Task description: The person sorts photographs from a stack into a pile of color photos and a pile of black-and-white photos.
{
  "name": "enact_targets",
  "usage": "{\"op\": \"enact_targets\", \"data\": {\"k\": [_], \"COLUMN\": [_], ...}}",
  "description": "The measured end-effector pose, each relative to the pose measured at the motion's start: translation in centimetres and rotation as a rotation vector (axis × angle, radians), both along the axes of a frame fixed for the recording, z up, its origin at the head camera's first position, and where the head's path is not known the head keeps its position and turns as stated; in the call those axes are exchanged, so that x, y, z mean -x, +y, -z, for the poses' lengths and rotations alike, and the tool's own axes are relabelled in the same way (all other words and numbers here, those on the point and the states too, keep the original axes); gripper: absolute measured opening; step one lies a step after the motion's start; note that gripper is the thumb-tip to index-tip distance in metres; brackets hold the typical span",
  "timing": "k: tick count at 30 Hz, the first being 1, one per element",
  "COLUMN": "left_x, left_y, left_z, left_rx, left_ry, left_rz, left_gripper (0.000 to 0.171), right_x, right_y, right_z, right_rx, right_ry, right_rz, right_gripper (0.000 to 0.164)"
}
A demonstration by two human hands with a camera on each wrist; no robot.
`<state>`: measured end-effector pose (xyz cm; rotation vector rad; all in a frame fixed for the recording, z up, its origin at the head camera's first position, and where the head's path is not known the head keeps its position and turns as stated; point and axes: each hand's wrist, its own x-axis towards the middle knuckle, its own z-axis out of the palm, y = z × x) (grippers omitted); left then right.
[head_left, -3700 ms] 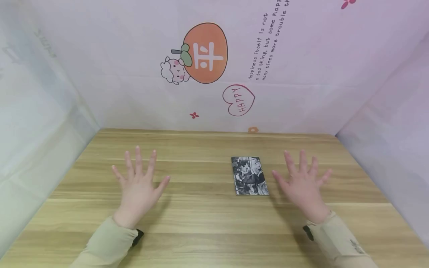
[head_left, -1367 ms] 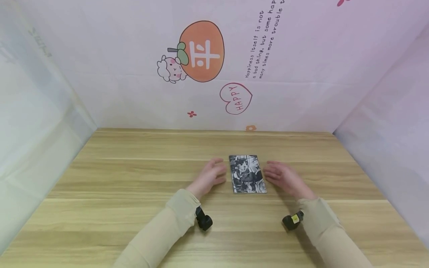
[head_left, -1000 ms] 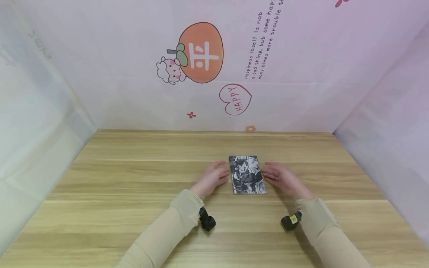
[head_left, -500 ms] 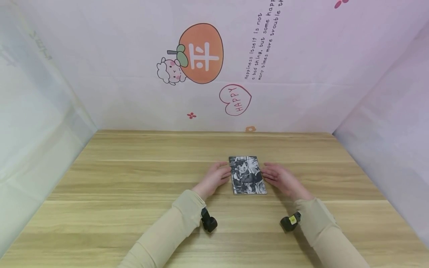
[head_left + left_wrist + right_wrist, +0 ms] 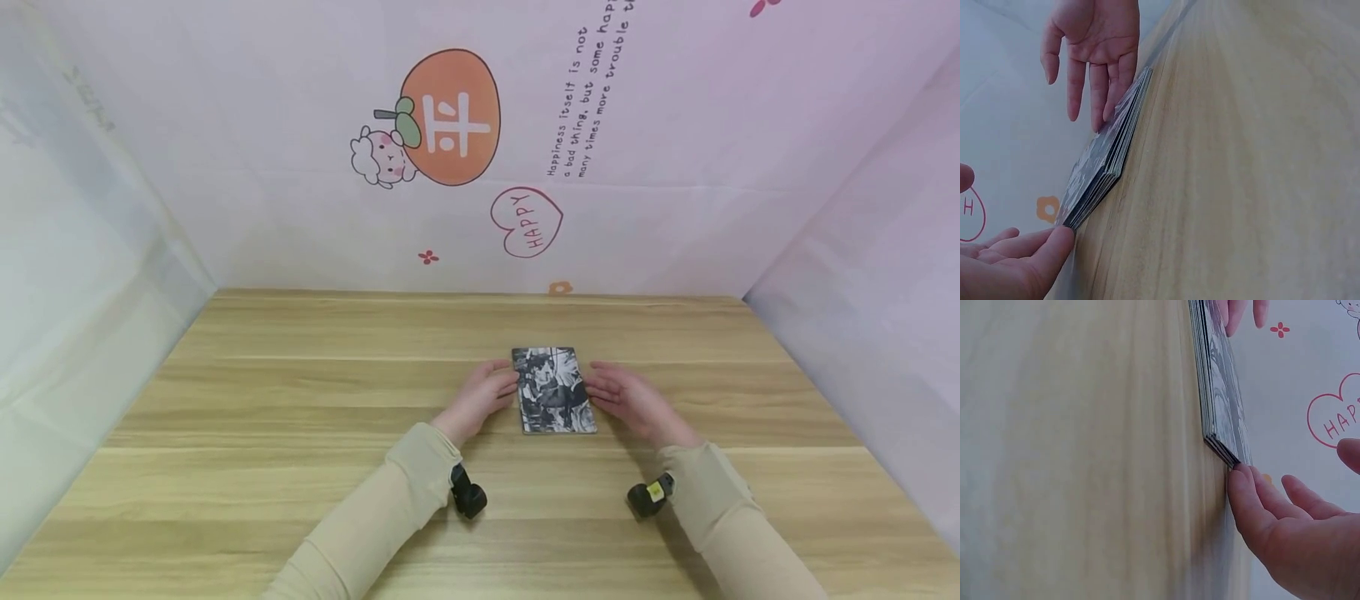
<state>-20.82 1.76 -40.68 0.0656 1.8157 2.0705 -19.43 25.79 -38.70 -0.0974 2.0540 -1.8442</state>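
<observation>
A stack of thin cards or boards (image 5: 555, 392), with a black-and-white picture on top, lies flat on the table right of centre. Several layers show along its edge (image 5: 1113, 150) in the left wrist view. My left hand (image 5: 480, 398) stands on edge at its left side, fingers extended, fingertips right at the stack. Opposite it, my right hand (image 5: 637, 402) faces inward with its fingers also extended against the right side. In the right wrist view, fingertips of the right hand (image 5: 1291, 531) meet the stack's corner.
The wood-grain table (image 5: 262, 400) runs back to a white printed cloth (image 5: 300, 217). Cloth walls rise on the left (image 5: 90, 250) and the right (image 5: 870, 267). A small black camera (image 5: 468, 496) is strapped at my left wrist, another black camera (image 5: 647, 498) at my right.
Both hands, earlier spread wide apart over the table, have turned palms inward and come in to the stack's two sides. The stack stays in place.
</observation>
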Motion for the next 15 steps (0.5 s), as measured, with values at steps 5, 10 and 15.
{"op": "enact_targets", "data": {"k": [5, 10, 15], "left_x": [-0.05, 0.05, 0.16], "left_y": [0.09, 0.14, 0.16], "left_z": [-0.16, -0.15, 0.08], "left_rx": [0.008, 0.015, 0.039], "left_ry": [0.018, 0.03, 0.064], "left_rz": [0.009, 0.014, -0.005], "left_gripper": [0.053, 0.053, 0.055], "right_x": [-0.03, 0.07, 0.07], "right_y": [0.04, -0.04, -0.16], "right_z": [-0.05, -0.13, -0.1], "right_rx": [-0.009, -0.009, -0.016], "right_ry": [0.004, 0.005, 0.023], "right_rz": [0.005, 0.012, 0.036], "right_gripper": [0.057, 0.056, 0.055]}}
